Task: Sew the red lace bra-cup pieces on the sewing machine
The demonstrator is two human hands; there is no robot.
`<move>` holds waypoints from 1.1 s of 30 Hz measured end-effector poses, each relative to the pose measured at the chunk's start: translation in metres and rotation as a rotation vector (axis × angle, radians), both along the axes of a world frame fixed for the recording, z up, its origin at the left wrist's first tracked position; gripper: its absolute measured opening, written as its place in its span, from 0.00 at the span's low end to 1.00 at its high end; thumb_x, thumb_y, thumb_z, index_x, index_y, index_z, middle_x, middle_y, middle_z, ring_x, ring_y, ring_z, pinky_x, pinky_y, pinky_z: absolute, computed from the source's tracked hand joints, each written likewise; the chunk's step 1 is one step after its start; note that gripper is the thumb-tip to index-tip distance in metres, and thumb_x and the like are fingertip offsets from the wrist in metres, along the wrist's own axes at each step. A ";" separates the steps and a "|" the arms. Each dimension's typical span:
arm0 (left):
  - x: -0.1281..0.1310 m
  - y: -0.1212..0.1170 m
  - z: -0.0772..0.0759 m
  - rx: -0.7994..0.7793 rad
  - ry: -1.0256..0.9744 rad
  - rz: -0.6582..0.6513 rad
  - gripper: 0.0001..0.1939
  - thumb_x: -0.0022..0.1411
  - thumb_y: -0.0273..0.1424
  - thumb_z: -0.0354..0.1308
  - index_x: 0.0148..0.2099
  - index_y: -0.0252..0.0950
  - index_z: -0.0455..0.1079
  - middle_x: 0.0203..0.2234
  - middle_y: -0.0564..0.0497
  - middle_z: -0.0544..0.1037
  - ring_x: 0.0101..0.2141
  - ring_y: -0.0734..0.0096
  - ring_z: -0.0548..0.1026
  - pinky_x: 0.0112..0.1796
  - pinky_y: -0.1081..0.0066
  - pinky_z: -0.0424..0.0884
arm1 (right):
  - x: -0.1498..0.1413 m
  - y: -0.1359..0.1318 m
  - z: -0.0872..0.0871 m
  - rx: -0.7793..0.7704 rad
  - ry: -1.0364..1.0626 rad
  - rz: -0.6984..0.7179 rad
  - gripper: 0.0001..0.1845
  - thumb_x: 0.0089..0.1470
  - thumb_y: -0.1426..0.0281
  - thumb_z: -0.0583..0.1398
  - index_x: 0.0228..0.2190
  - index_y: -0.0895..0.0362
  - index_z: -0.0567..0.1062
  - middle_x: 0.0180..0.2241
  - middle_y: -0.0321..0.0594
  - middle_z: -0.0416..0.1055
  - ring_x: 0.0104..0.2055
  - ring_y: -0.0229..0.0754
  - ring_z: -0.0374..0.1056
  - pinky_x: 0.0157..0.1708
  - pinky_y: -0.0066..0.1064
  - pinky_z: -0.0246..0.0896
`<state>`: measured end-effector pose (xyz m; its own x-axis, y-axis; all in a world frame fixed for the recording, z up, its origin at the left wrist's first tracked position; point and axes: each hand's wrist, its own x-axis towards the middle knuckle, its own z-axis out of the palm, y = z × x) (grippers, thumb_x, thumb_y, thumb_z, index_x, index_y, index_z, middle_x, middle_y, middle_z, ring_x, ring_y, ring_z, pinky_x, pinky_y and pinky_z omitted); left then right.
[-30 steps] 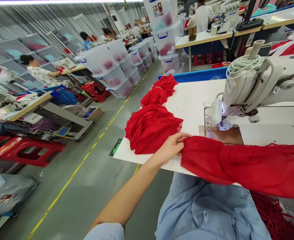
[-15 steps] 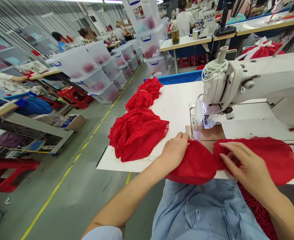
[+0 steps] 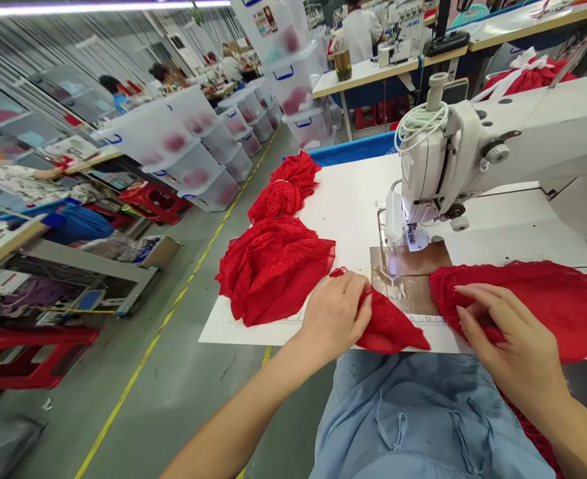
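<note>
My left hand (image 3: pixel 334 314) is closed on a red lace-edged fabric piece (image 3: pixel 391 326) at the front edge of the sewing table (image 3: pixel 353 193). Its free end trails right toward my lap. Over a second red fabric piece (image 3: pixel 538 299), my right hand (image 3: pixel 516 342) is half curled, thumb and fingers apart; whether the fingertips touch the cloth is hard to tell. Behind both hands stands the sewing machine (image 3: pixel 423 173), and no cloth lies under its lit presser foot (image 3: pixel 416 236). Left of my left hand is a heap of red lace fabric (image 3: pixel 278 269).
A tied red bundle (image 3: pixel 283 189) lies behind the heap. Clear plastic bins (image 3: pixel 194 173) are stacked along the aisle, with a red stool (image 3: pixel 28 356) at far left. Other people sit at machines beyond, one in a white shirt (image 3: pixel 362 30). Red netting (image 3: pixel 538 432) hangs beside my lap.
My left hand has moved left and slightly down, drawing its red piece away from the machine and toward the heap. My right hand has stayed about the same place over the other piece.
</note>
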<state>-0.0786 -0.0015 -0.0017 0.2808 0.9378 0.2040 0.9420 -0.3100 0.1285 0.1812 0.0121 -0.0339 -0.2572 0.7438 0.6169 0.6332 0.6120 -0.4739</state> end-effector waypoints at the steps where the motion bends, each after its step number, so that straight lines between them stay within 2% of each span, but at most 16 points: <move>1: 0.004 0.004 -0.001 -0.034 0.029 0.043 0.07 0.70 0.32 0.53 0.46 0.35 0.69 0.37 0.46 0.77 0.35 0.60 0.74 0.38 0.61 0.68 | -0.001 0.000 -0.001 -0.007 -0.007 0.005 0.10 0.67 0.72 0.58 0.49 0.56 0.74 0.45 0.44 0.73 0.31 0.35 0.72 0.36 0.26 0.72; 3: 0.007 0.009 -0.003 -0.128 0.086 0.081 0.12 0.70 0.38 0.56 0.46 0.34 0.69 0.38 0.44 0.77 0.36 0.57 0.74 0.37 0.60 0.69 | -0.001 -0.001 -0.004 -0.010 -0.011 0.002 0.10 0.67 0.72 0.57 0.48 0.56 0.74 0.45 0.44 0.73 0.31 0.35 0.72 0.34 0.26 0.72; 6: 0.000 0.005 -0.010 -0.207 -0.005 -0.010 0.07 0.69 0.35 0.58 0.40 0.36 0.70 0.34 0.48 0.76 0.35 0.60 0.73 0.37 0.62 0.69 | 0.009 -0.002 -0.002 -0.022 0.030 -0.083 0.11 0.67 0.70 0.56 0.48 0.54 0.75 0.42 0.43 0.75 0.39 0.43 0.75 0.42 0.34 0.72; 7: -0.004 0.002 -0.012 -0.178 -0.088 -0.055 0.05 0.70 0.32 0.57 0.40 0.37 0.70 0.35 0.49 0.75 0.36 0.62 0.73 0.38 0.64 0.70 | 0.015 -0.003 0.001 -0.038 0.055 -0.134 0.11 0.67 0.69 0.56 0.48 0.53 0.75 0.39 0.42 0.75 0.40 0.45 0.75 0.44 0.37 0.71; 9: -0.013 -0.006 -0.015 -0.060 -0.288 -0.131 0.06 0.70 0.27 0.54 0.41 0.37 0.72 0.38 0.48 0.75 0.38 0.64 0.73 0.40 0.65 0.71 | 0.025 -0.004 0.007 -0.078 0.141 -0.250 0.12 0.66 0.66 0.58 0.48 0.52 0.77 0.33 0.40 0.74 0.35 0.46 0.74 0.42 0.40 0.71; 11: -0.020 -0.013 -0.016 0.045 -0.478 -0.180 0.08 0.69 0.25 0.53 0.42 0.38 0.73 0.39 0.47 0.75 0.39 0.66 0.73 0.41 0.66 0.72 | 0.031 -0.005 0.012 -0.130 0.265 -0.335 0.12 0.63 0.65 0.60 0.47 0.52 0.78 0.29 0.38 0.73 0.28 0.43 0.71 0.35 0.38 0.70; 13: -0.024 -0.017 -0.014 0.045 -0.616 -0.191 0.08 0.69 0.26 0.54 0.43 0.39 0.75 0.36 0.48 0.76 0.37 0.67 0.73 0.40 0.65 0.72 | 0.032 -0.005 0.017 -0.163 0.376 -0.359 0.11 0.62 0.66 0.62 0.46 0.52 0.79 0.28 0.38 0.72 0.26 0.41 0.69 0.29 0.35 0.68; 18: -0.029 -0.018 -0.004 -0.145 -0.867 -0.106 0.08 0.68 0.35 0.60 0.39 0.37 0.77 0.30 0.50 0.75 0.33 0.68 0.72 0.37 0.67 0.71 | 0.021 -0.006 0.018 -0.129 0.389 -0.276 0.08 0.63 0.67 0.62 0.44 0.52 0.78 0.32 0.39 0.73 0.28 0.41 0.69 0.30 0.36 0.67; 23: -0.030 -0.012 -0.003 -0.203 -0.905 0.107 0.11 0.65 0.40 0.61 0.38 0.36 0.76 0.30 0.51 0.79 0.32 0.68 0.74 0.37 0.70 0.72 | 0.014 -0.007 0.015 -0.105 0.227 -0.121 0.07 0.65 0.70 0.59 0.42 0.51 0.78 0.32 0.36 0.74 0.33 0.40 0.72 0.35 0.33 0.69; 25: -0.030 -0.008 -0.004 -0.225 -0.936 0.122 0.13 0.66 0.41 0.60 0.38 0.35 0.76 0.32 0.50 0.80 0.35 0.67 0.76 0.39 0.70 0.73 | 0.013 -0.007 0.013 -0.071 0.134 -0.056 0.08 0.66 0.70 0.58 0.43 0.51 0.77 0.34 0.36 0.76 0.36 0.41 0.74 0.39 0.31 0.70; 27: -0.031 -0.004 -0.006 -0.254 -0.975 0.130 0.14 0.66 0.42 0.59 0.38 0.35 0.76 0.33 0.50 0.80 0.36 0.67 0.76 0.40 0.70 0.73 | 0.013 -0.006 0.010 -0.039 0.085 -0.019 0.09 0.66 0.70 0.57 0.44 0.51 0.77 0.37 0.38 0.77 0.36 0.40 0.75 0.38 0.29 0.71; 29: -0.032 -0.002 -0.006 -0.289 -1.002 0.143 0.15 0.66 0.42 0.59 0.38 0.35 0.76 0.33 0.50 0.80 0.36 0.67 0.76 0.40 0.71 0.73 | 0.012 -0.005 0.008 -0.020 0.071 -0.028 0.09 0.66 0.70 0.57 0.44 0.51 0.77 0.39 0.38 0.78 0.35 0.40 0.76 0.36 0.29 0.72; 33: -0.033 0.000 -0.004 -0.333 -1.013 0.146 0.17 0.66 0.44 0.59 0.38 0.35 0.77 0.33 0.50 0.81 0.34 0.67 0.77 0.39 0.70 0.73 | 0.013 -0.003 0.006 -0.024 0.032 -0.061 0.10 0.66 0.67 0.56 0.44 0.51 0.77 0.40 0.39 0.79 0.36 0.43 0.77 0.40 0.32 0.73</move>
<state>-0.1112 -0.0014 -0.0061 0.0052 1.0000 0.0066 0.3746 -0.0081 0.9271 0.1941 0.0088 -0.0276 -0.1916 0.7720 0.6061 0.6531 0.5612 -0.5085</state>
